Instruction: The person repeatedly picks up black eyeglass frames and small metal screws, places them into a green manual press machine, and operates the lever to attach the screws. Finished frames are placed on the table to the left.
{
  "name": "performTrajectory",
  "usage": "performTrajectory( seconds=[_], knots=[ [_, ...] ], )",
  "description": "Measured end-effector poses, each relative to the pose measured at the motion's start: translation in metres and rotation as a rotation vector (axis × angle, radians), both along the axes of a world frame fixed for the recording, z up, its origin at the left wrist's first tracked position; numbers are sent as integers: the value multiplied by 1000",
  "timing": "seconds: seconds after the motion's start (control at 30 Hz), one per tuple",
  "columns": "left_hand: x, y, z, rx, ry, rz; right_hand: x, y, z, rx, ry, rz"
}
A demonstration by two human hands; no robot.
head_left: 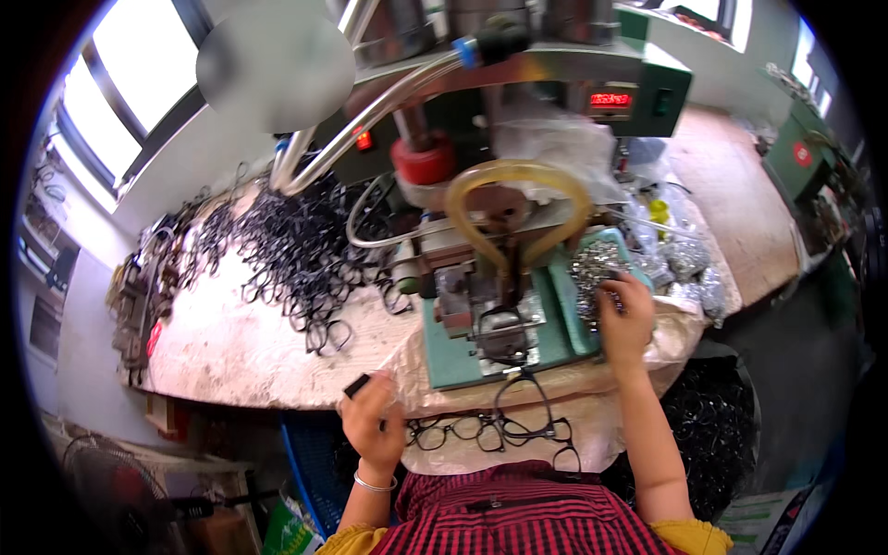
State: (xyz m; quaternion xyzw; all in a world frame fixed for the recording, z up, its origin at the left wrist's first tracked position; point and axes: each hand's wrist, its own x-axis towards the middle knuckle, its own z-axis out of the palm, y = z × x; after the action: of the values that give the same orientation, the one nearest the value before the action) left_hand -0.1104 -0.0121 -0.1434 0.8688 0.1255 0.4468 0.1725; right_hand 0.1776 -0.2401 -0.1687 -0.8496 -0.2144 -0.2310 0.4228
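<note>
My left hand (pixel 373 424) is curled around a small black block-like piece (pixel 356 385), held beside the front edge of the table. What kind of piece it is I cannot make out. My right hand (pixel 627 319) has its fingertips pinched together at a heap of tiny shiny metal parts (pixel 592 268) in a green tray (pixel 581 340). Anything between those fingers is too small to tell. A black eyeglass frame (pixel 523 435) hangs at the front of the machine's metal fixture (pixel 504 338). More black eyeglass frames (pixel 453 433) lie on the covering before me.
A press-like machine (pixel 499 217) with a looped yellowish hose (pixel 453 199) and a red collar (pixel 421 159) stands at the centre. Many black eyeglass frames (pixel 301 231) are heaped on the table's left. Plastic bags of parts (pixel 684 254) sit at the right.
</note>
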Motion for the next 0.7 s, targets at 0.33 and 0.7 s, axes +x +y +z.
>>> performTrajectory(
  seconds=[0.33,0.7],
  knots=[
    [0,194,-19,-330,-140,397,28,37,-8,790,485,289],
    [68,253,-75,-460,265,874,-14,-19,10,222,199,69]
  ],
)
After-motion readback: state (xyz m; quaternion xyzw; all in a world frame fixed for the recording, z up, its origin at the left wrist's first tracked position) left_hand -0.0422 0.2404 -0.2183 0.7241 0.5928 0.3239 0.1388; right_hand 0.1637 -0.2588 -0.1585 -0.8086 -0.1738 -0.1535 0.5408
